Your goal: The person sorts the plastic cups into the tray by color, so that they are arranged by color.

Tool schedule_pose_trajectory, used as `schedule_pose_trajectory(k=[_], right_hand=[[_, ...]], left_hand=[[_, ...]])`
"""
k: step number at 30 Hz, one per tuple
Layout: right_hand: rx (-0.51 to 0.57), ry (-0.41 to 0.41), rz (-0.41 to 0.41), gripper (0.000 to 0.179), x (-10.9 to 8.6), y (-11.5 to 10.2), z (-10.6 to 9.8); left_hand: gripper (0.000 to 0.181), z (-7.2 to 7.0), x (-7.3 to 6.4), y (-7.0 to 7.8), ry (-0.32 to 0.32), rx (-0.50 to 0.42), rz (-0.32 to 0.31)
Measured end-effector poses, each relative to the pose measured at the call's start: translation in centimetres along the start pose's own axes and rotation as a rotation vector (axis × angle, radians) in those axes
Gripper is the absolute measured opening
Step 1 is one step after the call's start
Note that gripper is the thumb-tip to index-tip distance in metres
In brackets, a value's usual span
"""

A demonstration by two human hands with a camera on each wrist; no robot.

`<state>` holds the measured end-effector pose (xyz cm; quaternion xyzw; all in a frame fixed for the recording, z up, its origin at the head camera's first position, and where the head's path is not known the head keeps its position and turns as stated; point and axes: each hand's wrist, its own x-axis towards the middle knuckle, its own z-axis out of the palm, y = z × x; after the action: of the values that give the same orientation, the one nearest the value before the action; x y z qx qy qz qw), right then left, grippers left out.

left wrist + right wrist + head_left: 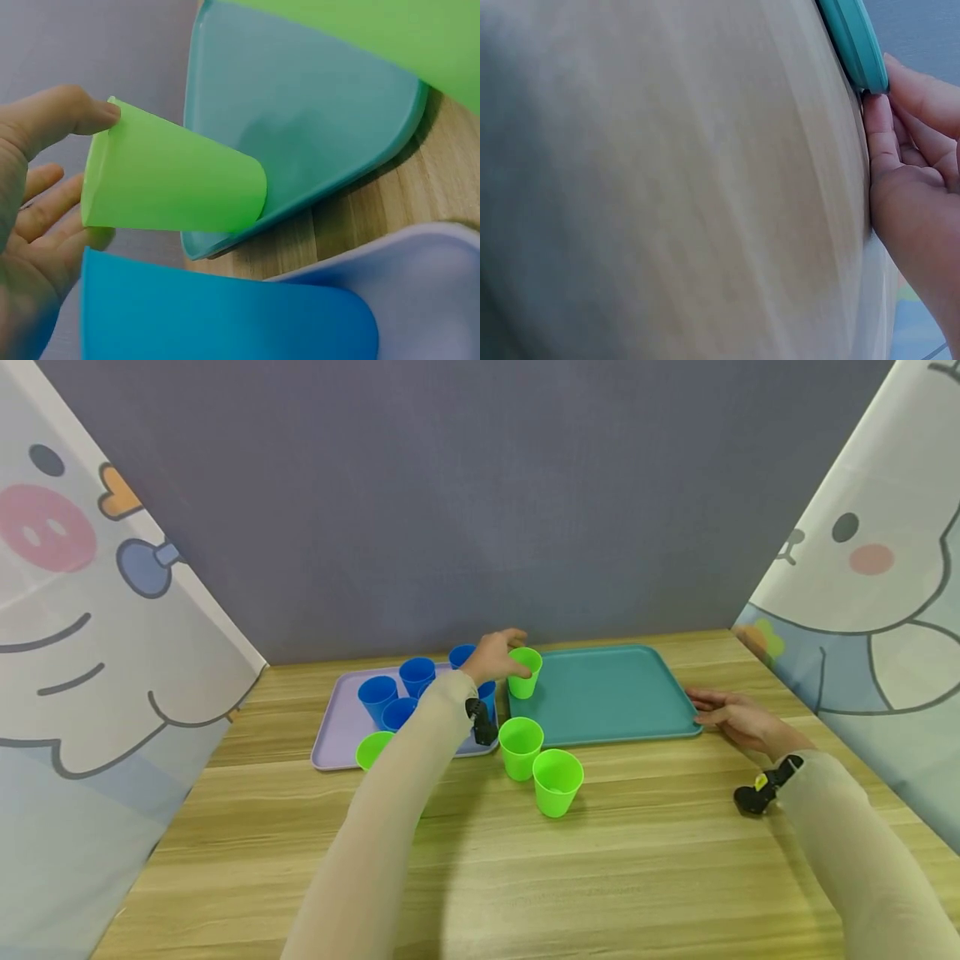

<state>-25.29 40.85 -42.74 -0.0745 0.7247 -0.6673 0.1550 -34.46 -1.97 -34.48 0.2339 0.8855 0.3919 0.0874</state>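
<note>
My left hand [495,658] is at the rim of a green cup [526,677], over the left end of the teal tray [607,693]. In the left wrist view the thumb lies on the rim of this cup [172,176], and the other fingers are across from it, partly hidden. My right hand [738,720] pinches the tray's near right corner; the right wrist view shows the thumb at the top of the teal rim [855,45] and a finger under it. Two more green cups stand on the table before the tray, one nearer [557,785] and one farther [520,750].
Left of the teal tray lies a lilac tray [341,727] with several blue cups [377,697], partly hidden by my left forearm. Another green cup [372,748] shows at its front edge. A grey wall [480,510] rises behind the wooden table [600,877], with printed panels either side.
</note>
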Motion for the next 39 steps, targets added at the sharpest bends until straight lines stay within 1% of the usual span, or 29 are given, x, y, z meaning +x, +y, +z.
schedule_pose_trajectory(k=[6, 12, 18, 24, 28, 31, 39], right_hand=[[-0.014, -0.003, -0.016, 0.076, 0.0, -0.1, 0.1], [-0.027, 0.009, 0.018, 0.078, -0.1, 0.0, 0.1], [-0.024, 0.018, 0.022, 0.079, 0.0, 0.1, 0.0], [-0.023, 0.016, 0.021, 0.079, 0.0, 0.0, 0.1], [-0.015, 0.012, 0.025, 0.079, 0.0, 0.0, 0.2], [0.007, 0.006, 0.027, 0.078, 0.0, 0.1, 0.2], [0.030, -0.004, 0.017, 0.074, -0.2, 0.2, -0.1]], left_hand=[[0.078, -0.1, 0.0, -0.1, -0.030, -0.004, -0.010], [0.082, -0.4, 0.2, -0.3, -0.075, -0.003, -0.015], [0.083, -0.8, 0.2, -0.4, -0.077, -0.027, -0.018], [0.081, -1.1, 0.2, -0.1, -0.052, -0.029, -0.021], [0.075, -1.7, 0.0, 0.0, -0.021, -0.050, -0.004], [0.071, -2.1, -0.2, 0.2, -0.010, -0.071, 0.019], [0.065, -2.8, -1.8, 1.4, -0.029, -0.118, 0.093]])
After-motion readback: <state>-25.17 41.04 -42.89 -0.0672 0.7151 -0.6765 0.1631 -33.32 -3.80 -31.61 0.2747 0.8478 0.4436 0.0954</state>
